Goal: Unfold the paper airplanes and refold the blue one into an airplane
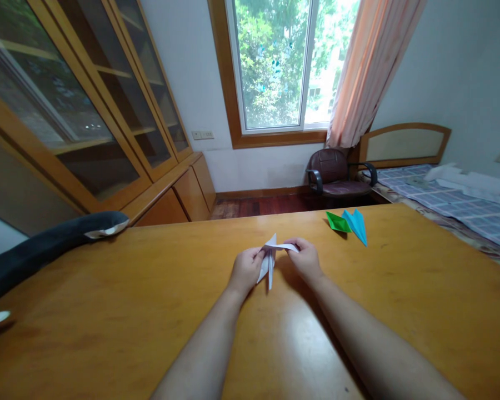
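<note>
A folded piece of white paper [270,262] is held just over the wooden table, between my two hands; it looks like an origami crane with a pointed upper tip and narrow flaps hanging down. My left hand [246,269] pinches its body from the left side. With thumb and fingers, my right hand [305,259] grips the flap that reaches out to the right. The fingertips partly cover the paper's edges. To the right of my right hand lie a green paper boat [338,222] and a blue paper plane [357,225], close against each other.
The wooden table [170,289] spans the foreground. A dark curved padded object [58,236] lies along its left side. Beyond the far edge stand a glass-door cabinet [150,166], an armchair [333,172] and a bed [454,191] on the right.
</note>
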Demonstrator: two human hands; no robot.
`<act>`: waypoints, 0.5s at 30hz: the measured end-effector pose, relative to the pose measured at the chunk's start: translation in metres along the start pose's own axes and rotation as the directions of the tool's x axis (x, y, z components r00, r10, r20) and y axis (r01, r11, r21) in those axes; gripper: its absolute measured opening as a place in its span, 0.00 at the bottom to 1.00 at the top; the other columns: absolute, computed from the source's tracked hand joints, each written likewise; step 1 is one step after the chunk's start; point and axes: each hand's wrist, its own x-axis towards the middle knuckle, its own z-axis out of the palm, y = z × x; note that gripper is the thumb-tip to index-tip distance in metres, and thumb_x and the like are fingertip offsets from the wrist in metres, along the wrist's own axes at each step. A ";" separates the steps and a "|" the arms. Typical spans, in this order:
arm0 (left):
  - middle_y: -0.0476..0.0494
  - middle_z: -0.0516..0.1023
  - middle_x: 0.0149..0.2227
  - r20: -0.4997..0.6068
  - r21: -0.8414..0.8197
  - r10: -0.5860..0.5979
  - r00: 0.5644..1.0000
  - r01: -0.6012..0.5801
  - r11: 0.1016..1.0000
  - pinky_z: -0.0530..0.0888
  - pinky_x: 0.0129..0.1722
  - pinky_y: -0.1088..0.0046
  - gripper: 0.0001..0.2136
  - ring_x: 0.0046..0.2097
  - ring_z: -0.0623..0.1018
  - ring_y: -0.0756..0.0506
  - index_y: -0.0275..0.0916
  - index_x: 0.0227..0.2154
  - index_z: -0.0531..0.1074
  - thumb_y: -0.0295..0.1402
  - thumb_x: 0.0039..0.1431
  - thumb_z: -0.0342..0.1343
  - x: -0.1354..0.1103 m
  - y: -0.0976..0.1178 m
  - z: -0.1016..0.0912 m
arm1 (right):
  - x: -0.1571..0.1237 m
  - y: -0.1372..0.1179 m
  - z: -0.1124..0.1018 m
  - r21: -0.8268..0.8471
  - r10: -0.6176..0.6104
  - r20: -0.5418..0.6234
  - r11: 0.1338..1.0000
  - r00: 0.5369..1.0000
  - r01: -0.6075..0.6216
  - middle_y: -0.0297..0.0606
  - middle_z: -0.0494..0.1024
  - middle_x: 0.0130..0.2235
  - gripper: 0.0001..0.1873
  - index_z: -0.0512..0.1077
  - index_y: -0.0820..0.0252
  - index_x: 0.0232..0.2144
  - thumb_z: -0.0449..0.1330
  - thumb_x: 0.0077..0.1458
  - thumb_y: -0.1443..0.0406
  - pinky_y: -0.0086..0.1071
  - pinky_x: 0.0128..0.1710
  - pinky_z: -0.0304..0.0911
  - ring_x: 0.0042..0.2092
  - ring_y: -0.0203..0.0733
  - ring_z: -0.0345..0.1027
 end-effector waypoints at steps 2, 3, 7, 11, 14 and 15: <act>0.48 0.74 0.21 0.016 -0.038 -0.067 0.998 0.068 0.997 0.63 0.23 0.76 0.18 0.24 0.71 0.47 0.37 0.26 0.78 0.44 0.61 0.51 0.001 -0.001 0.002 | 0.001 -0.002 0.002 0.153 0.066 0.003 0.986 0.998 -0.066 0.35 0.77 0.28 0.07 0.74 0.57 0.27 0.61 0.41 0.63 0.35 0.35 0.65 0.32 0.42 0.69; 0.48 0.75 0.22 0.001 -0.062 -0.085 0.996 0.085 0.994 0.63 0.24 0.76 0.18 0.24 0.71 0.48 0.36 0.27 0.77 0.44 0.61 0.51 0.001 -0.001 0.003 | 0.002 -0.002 0.004 0.224 0.086 0.010 0.971 0.996 -0.086 0.35 0.77 0.29 0.08 0.73 0.57 0.28 0.63 0.40 0.62 0.35 0.36 0.65 0.32 0.41 0.69; 0.43 0.79 0.34 -0.060 -0.259 -0.124 0.991 0.104 0.960 0.70 0.31 0.74 0.15 0.33 0.77 0.45 0.36 0.42 0.74 0.41 0.56 0.57 0.003 -0.002 0.007 | -0.001 -0.001 0.011 0.319 0.108 0.091 0.939 0.990 -0.132 0.35 0.76 0.30 0.13 0.73 0.58 0.31 0.67 0.40 0.60 0.35 0.37 0.66 0.32 0.39 0.68; 0.45 0.78 0.31 -0.075 -0.231 -0.142 0.987 0.122 0.965 0.71 0.29 0.72 0.32 0.28 0.76 0.46 0.38 0.60 0.60 0.40 0.53 0.61 0.001 -0.004 0.009 | -0.006 0.004 0.018 0.288 0.103 0.205 0.944 0.973 -0.161 0.38 0.78 0.33 0.12 0.75 0.59 0.29 0.66 0.42 0.58 0.37 0.41 0.65 0.35 0.41 0.69; 0.45 0.77 0.35 -0.139 -0.022 -0.010 0.990 0.007 1.000 0.73 0.37 0.70 0.31 0.35 0.76 0.45 0.42 0.57 0.67 0.38 0.49 0.65 -0.001 -0.004 0.007 | -0.005 0.009 0.020 0.395 0.172 0.215 0.885 0.961 -0.246 0.40 0.80 0.36 0.15 0.76 0.59 0.33 0.65 0.44 0.56 0.39 0.43 0.66 0.38 0.43 0.71; 0.44 0.77 0.38 -0.139 0.038 0.037 0.990 -0.032 0.999 0.73 0.41 0.69 0.29 0.38 0.76 0.44 0.42 0.55 0.69 0.38 0.48 0.66 -0.001 -0.003 0.006 | -0.004 0.010 0.020 0.417 0.194 0.206 0.869 0.959 -0.265 0.40 0.80 0.36 0.16 0.75 0.59 0.34 0.65 0.44 0.56 0.39 0.43 0.66 0.38 0.44 0.72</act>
